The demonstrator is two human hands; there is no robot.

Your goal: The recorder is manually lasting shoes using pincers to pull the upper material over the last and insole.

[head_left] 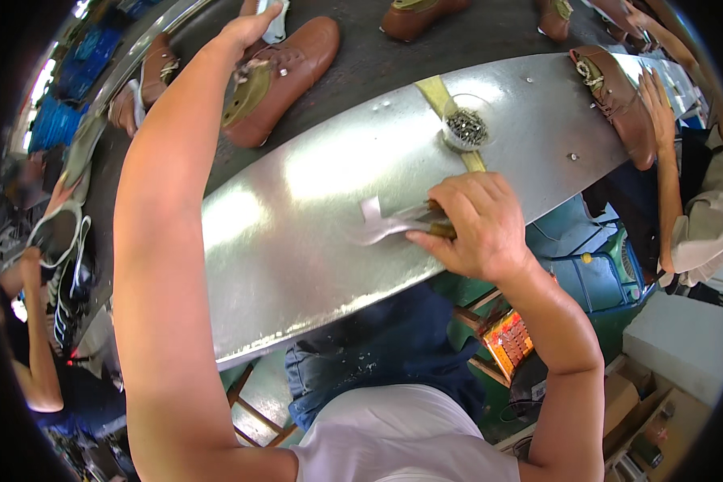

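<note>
My right hand [486,229] is closed around the brown-gripped handles of a pair of metal lasting pincers [390,226]. Their blurred jaws and square pale projection are low over the shiny metal plate [313,265]. My left arm stretches far forward, past the plate, to a dark surface. There my left hand [249,30] is partly cut off at the top edge, its thumb over a pale flat piece [275,26] I cannot identify. Just below that hand lies a brown leather shoe [289,76] with an olive lining.
A clear round tub [466,127] of small metal bits sits on a yellow tape strip [434,95]. At right, another person's hand [659,108] touches a brown shoe [617,100]. More shoes [418,16] stand on the dark surface [361,72]. A blue crate [590,277] is below.
</note>
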